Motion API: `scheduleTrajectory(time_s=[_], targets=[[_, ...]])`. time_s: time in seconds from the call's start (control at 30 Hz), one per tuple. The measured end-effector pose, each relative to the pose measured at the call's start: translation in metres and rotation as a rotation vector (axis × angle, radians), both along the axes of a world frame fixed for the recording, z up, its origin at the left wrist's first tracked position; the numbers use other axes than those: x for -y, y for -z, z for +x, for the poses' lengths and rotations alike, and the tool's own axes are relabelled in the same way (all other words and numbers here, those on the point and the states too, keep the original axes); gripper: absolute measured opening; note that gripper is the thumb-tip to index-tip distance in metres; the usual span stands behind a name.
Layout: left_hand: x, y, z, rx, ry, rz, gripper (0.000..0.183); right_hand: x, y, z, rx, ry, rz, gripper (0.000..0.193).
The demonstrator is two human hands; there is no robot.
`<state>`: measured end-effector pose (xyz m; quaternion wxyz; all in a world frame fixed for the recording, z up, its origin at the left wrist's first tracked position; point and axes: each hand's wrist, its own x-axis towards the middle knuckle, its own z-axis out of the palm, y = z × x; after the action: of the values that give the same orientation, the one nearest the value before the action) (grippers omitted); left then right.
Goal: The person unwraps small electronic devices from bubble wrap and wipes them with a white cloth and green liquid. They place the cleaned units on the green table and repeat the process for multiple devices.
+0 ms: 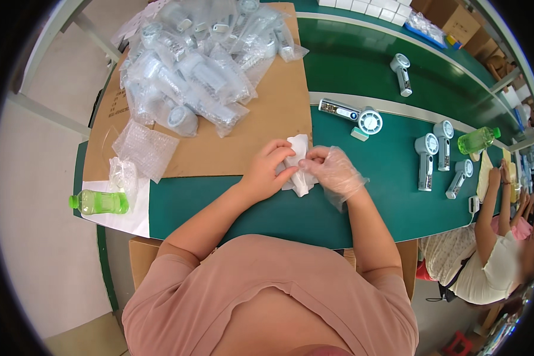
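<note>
A crumpled white cloth (300, 187) is held between my two hands, just over the front part of the green tabletop. My bare left hand (268, 168) grips its left side, thumb and fingers curled. My right hand (333, 171), in a loose clear plastic glove, pinches the cloth from the right. Whether anything is wrapped inside the cloth cannot be seen. Beyond my right hand lies a silver-grey handheld fan (371, 121) with a round head, beside a small green-and-white block (359, 134).
Bagged fans (202, 74) pile up on a cardboard sheet (273, 151) at the left. A green-liquid bottle (104, 202) lies near bubble wrap (145, 149). More fans (426, 161) and another bottle (479, 140) lie right. One fan (402, 75) rests on the green belt (350, 62). Co-workers (486, 261) sit right.
</note>
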<state>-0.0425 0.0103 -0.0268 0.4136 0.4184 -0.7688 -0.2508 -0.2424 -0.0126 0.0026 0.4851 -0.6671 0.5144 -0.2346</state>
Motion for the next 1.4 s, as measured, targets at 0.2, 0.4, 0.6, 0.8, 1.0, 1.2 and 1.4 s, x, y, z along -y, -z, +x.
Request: scheduleTrajectory(time_s=[0.2,0.4,0.6,0.8,1.0,1.2,1.4], targets=[[-0.002,0.005,0.003,0.144,0.006,-0.146,0.020,0.004,0.012,-0.003,0.285,0.139,0.009,0.011],[-0.022,-0.018,-0.008,0.220,0.279,-0.241,0.020,0.017,0.011,-0.020,1.042,0.430,0.245,0.017],[-0.030,-0.023,-0.009,-0.101,-0.033,-0.094,0.030,0.014,-0.007,-0.027,1.228,0.348,0.385,0.030],[0.023,-0.051,-0.014,0.070,0.122,0.139,0.041,0.008,-0.001,-0.034,1.228,0.103,0.320,0.026],[0.029,-0.038,-0.010,-0.805,0.240,1.003,0.032,0.014,-0.011,-0.030,0.698,0.500,0.042,0.012],[0.029,-0.030,0.018,-0.966,0.153,1.010,0.034,0.006,-0.005,-0.029,0.437,0.357,-0.126,0.008],[0.031,-0.042,0.039,-1.239,0.249,0.928,0.036,-0.012,-0.030,-0.038,0.533,-0.247,0.258,0.036]])
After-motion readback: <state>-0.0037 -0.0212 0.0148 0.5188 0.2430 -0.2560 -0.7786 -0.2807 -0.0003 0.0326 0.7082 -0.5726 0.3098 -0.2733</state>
